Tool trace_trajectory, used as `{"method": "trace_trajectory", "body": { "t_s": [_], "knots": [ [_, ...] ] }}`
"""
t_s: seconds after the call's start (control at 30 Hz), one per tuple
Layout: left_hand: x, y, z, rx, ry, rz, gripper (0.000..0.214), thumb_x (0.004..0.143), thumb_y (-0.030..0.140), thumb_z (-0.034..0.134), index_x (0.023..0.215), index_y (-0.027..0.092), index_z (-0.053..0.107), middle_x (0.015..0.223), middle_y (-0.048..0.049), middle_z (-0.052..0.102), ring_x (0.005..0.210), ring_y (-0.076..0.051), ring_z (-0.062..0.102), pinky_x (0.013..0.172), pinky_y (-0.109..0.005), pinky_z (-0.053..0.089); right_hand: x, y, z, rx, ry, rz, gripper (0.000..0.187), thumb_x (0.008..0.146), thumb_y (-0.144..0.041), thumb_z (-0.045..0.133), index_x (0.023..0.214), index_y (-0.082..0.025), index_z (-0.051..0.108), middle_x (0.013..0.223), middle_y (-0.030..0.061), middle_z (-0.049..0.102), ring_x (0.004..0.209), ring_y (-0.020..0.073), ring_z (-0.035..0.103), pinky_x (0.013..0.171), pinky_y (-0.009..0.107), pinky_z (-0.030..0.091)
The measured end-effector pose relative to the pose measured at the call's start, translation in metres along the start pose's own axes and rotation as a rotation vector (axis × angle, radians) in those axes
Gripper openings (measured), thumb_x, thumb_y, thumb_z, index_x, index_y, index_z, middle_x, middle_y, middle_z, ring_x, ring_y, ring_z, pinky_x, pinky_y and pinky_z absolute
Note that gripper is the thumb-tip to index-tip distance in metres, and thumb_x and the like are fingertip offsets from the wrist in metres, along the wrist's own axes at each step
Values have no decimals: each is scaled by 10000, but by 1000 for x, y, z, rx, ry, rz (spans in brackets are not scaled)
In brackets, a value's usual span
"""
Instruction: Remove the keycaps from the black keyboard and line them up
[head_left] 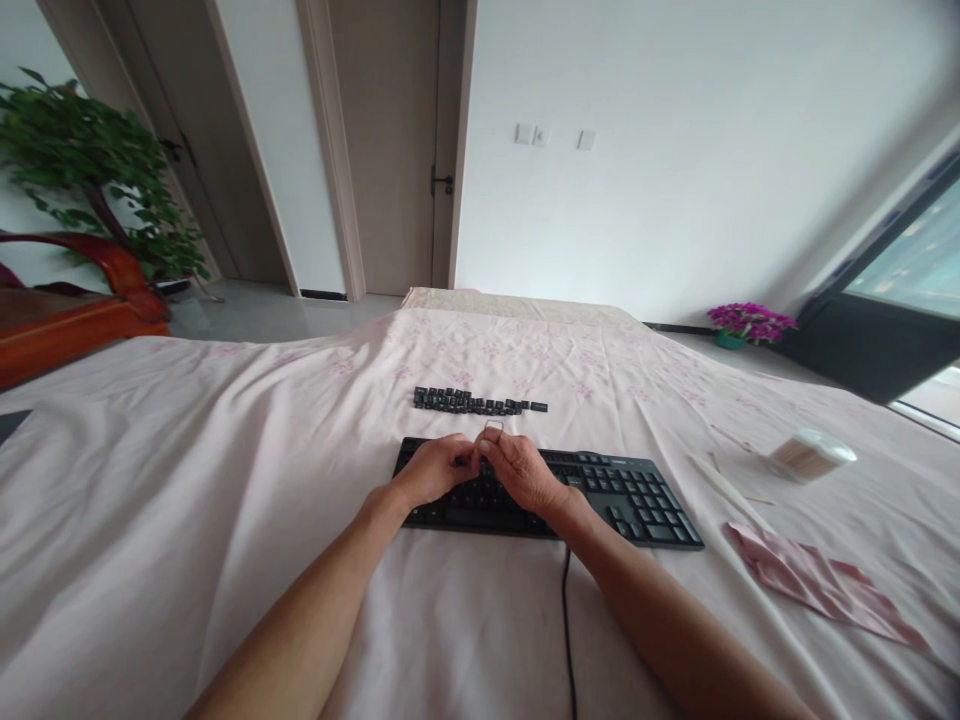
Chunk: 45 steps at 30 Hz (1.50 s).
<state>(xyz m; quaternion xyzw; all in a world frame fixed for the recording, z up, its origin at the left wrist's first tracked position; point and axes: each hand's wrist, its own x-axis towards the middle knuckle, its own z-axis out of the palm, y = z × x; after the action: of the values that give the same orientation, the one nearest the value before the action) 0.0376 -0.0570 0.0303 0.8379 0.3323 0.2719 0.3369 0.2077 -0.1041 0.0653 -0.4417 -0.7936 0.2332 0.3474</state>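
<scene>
A black keyboard [637, 500] lies on the cloth-covered bed or table, its left part bare of many keycaps and partly hidden under my hands. Above it my right hand [525, 472] pinches what looks like a keycap puller [493, 425], whose thin pale wire loop sticks out past the fingers. My left hand [439, 468] is closed, its fingertips meeting those of the right; what sits between them is too small to make out. Beyond the keyboard, loose black keycaps [465, 403] lie in uneven rows.
To the right are a clear tub of cotton swabs [814, 457], a few loose swabs, a long pale stick [727, 490] and a crumpled pink cloth [825, 583]. The keyboard's cable [568, 630] runs toward me. A dark object's corner [13, 424] shows at far left.
</scene>
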Motion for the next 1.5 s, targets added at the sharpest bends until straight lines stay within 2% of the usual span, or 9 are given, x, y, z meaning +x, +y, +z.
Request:
{"method": "trace_trajectory", "body": {
  "t_s": [0.2, 0.47, 0.63, 0.73, 0.9, 1.0, 1.13, 1.3, 1.5],
  "knots": [
    [0, 4, 4, 91, -29, -45, 86, 751, 293, 622, 744, 207, 630, 750, 42, 581, 710, -124, 544, 637, -201, 360, -10, 15, 11, 102, 173, -118, 385, 978, -348, 324, 740, -181, 576, 729, 22, 578, 693, 129, 571, 723, 260, 456],
    [-2, 16, 7, 164, 12, 2, 159, 819, 328, 563, 727, 200, 587, 754, 32, 554, 727, -129, 534, 644, -221, 335, -19, 19, 14, 150, 276, -215, 287, 969, -288, 360, 790, -198, 565, 734, 22, 607, 617, 121, 561, 653, 258, 474],
    [0, 14, 7, 62, 32, 30, 118, 805, 278, 574, 728, 188, 578, 746, 30, 556, 719, -126, 532, 658, -223, 369, -19, 18, 14, 124, 353, -209, 299, 966, -274, 363, 803, -198, 602, 771, 35, 642, 623, 127, 577, 661, 265, 488],
    [2, 8, 9, -72, 60, 2, 46, 758, 197, 602, 803, 190, 605, 791, 20, 604, 755, -133, 565, 692, -226, 416, -19, 16, 13, 62, 368, -183, 305, 964, -253, 358, 864, -197, 640, 832, 41, 659, 670, 131, 592, 694, 267, 486],
    [5, -3, 11, -396, 124, -139, 334, 713, 165, 628, 1046, 179, 600, 966, -38, 655, 831, -148, 631, 809, -272, 481, -18, 8, 4, -203, 441, -197, 276, 950, -227, 376, 988, -217, 649, 871, 40, 669, 792, 168, 583, 795, 317, 449],
    [7, -7, 9, -509, 144, -174, 355, 699, 180, 650, 1050, 158, 599, 984, -61, 646, 832, -154, 641, 808, -288, 492, -13, 4, -5, -412, 384, -158, 261, 946, -223, 399, 1069, -213, 629, 820, 46, 665, 848, 195, 569, 843, 342, 417],
    [8, -9, 6, -544, 171, -186, 356, 701, 186, 660, 1051, 160, 601, 975, -65, 640, 852, -154, 637, 812, -290, 492, -3, 3, -9, -436, 264, -66, 293, 970, -215, 335, 1136, -190, 576, 934, 67, 657, 881, 178, 590, 800, 289, 438],
    [6, -9, 4, -578, 197, -191, 376, 710, 181, 671, 1075, 174, 581, 1027, -75, 637, 893, -163, 641, 847, -310, 491, 2, 10, -3, -488, 125, 86, 236, 946, -329, 436, 921, -223, 646, 881, 35, 653, 808, 159, 615, 720, 242, 431],
    [6, -5, 2, -578, 225, -186, 402, 692, 211, 701, 1073, 167, 581, 1040, -87, 644, 871, -168, 644, 804, -298, 511, 5, 18, 1, -390, 100, 164, 90, 835, -261, 585, 849, -226, 667, 850, 7, 694, 792, 171, 632, 707, 243, 415]
  ]
}}
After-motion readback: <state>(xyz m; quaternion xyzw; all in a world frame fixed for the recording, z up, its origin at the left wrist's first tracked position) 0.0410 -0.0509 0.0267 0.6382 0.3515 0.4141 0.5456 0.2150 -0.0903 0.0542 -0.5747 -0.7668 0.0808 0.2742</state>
